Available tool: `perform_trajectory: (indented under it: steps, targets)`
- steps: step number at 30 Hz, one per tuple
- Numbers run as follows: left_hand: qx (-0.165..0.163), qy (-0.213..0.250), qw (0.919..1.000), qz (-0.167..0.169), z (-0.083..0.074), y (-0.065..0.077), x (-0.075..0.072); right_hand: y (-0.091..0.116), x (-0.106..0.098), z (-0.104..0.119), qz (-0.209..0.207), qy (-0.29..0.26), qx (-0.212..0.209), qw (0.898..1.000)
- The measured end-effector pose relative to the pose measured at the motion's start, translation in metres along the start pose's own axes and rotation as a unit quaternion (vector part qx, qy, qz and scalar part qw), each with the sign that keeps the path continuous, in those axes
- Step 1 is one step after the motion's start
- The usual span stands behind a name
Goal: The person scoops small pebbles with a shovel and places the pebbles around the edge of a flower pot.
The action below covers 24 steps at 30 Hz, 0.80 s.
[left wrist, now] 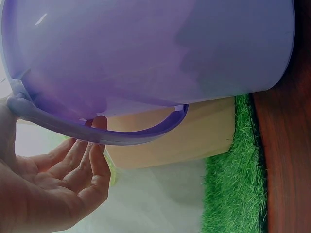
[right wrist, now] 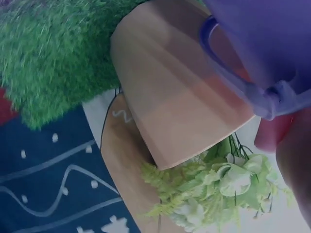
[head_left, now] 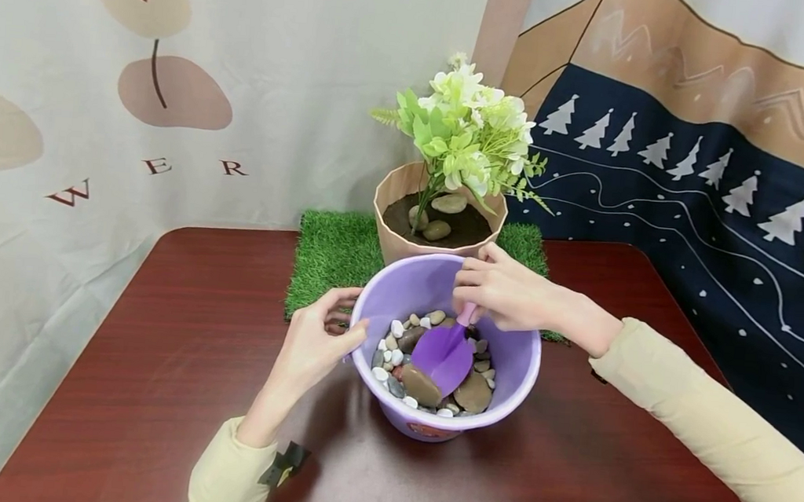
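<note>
A lilac bucket sits on the table, with white, grey and brown pebbles inside. My left hand holds its left rim, thumb on top and fingers outside. In the left wrist view those fingers touch the bucket's hanging handle. With my right hand I grip a purple toy shovel by its pink grip, which also shows in part in the right wrist view. The shovel's blade points down among the stones, beside a large brown stone. Pebbles under the blade are hidden.
Just behind the bucket stands a beige pot of dark soil, several stones and white-green flowers. It rests on a green grass mat on the reddish-brown table. Printed curtains hang behind and to the right.
</note>
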<state>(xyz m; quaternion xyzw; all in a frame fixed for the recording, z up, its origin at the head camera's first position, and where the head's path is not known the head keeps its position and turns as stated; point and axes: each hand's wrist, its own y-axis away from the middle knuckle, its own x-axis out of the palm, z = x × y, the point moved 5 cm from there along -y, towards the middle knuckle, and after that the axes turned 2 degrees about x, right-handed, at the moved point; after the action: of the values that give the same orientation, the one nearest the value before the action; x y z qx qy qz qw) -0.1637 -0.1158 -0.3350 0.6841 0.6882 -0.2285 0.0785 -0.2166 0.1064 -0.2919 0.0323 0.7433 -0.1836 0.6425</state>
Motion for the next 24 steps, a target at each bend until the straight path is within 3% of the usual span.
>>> perform_trajectory:
  steps: [4, 16, 24]
  targets:
    - [-0.001, -0.002, 1.0000, -0.002, 0.000, 0.000, 0.000, 0.000, -0.002, 0.000, 0.002, -0.051, 0.007, 0.999]
    - [0.003, 0.000, 1.0000, -0.003, 0.000, 0.000, 0.001, 0.009, -0.007, -0.008, -0.022, -0.105, 0.037, 0.994]
    - [0.004, -0.001, 1.0000, -0.004, 0.001, 0.000, 0.001, 0.020, -0.015, -0.019, -0.061, -0.088, 0.060, 0.992]
